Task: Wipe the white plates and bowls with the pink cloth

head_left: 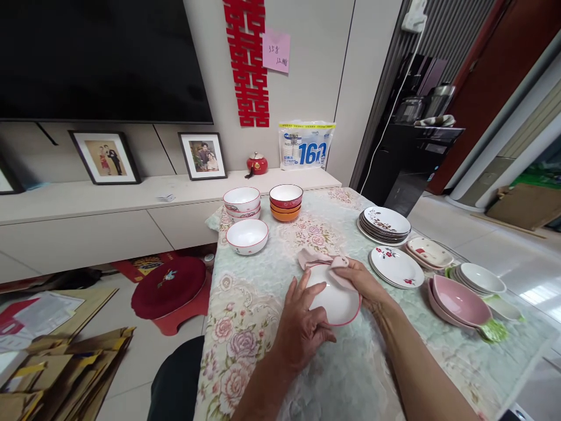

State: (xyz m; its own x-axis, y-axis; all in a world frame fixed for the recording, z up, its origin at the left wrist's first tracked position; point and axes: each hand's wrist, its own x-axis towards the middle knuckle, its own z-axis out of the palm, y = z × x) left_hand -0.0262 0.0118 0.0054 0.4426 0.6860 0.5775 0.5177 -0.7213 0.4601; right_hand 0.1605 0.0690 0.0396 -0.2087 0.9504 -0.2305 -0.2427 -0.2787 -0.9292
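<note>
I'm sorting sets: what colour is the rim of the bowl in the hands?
The white bowl has a red rim, seen best in the head view.

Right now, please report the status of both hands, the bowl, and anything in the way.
Left hand on red-rimmed white bowl. Right hand holding pink cloth at far rim. Cloth and hands cover parts of bowl; nothing else over it.

The left grip (304,313) hides part of the bowl (340,299), and the cloth (322,257) partly covers the right grip (358,280). Beyond and left of both, a television (100,61) and a picture frame (6,180) are cut off; rightward, the upper plate (387,220) hides most of those beneath.
</note>
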